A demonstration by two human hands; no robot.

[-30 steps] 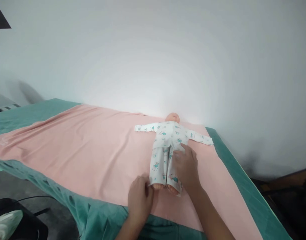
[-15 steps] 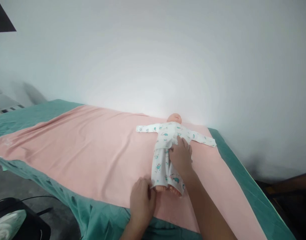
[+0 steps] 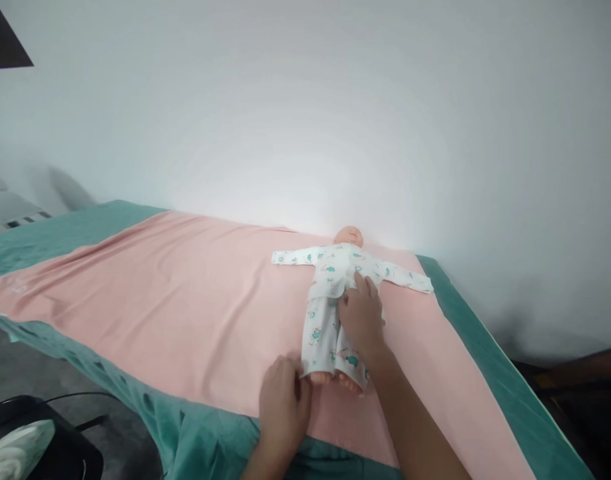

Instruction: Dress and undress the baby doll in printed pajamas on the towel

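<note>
A baby doll (image 3: 348,236) lies on its back on the pink cloth, its head by the wall and its bare feet towards me. It wears a white patterned long-sleeved shirt (image 3: 330,270) and matching pants (image 3: 319,333). My right hand (image 3: 361,310) rests over the doll's belly, where shirt and pants meet, with its fingers stretched towards the chest; it covers part of the hem. Down at the cuff on the left side of the picture, my left hand (image 3: 284,397) has its fingers curled and its thumb against the edge of the pant leg. The exact fingertip contact is hidden.
The pink cloth (image 3: 175,313) is spread over a green sheet (image 3: 465,320), with some creases. A white wall (image 3: 305,120) rises right behind. On the floor at lower left stands a black object (image 3: 80,447) with a whitish bundle (image 3: 22,450) on it.
Almost nothing differs. Both hands stay at the same places on the doll's clothes, and the view has shifted very slightly.
</note>
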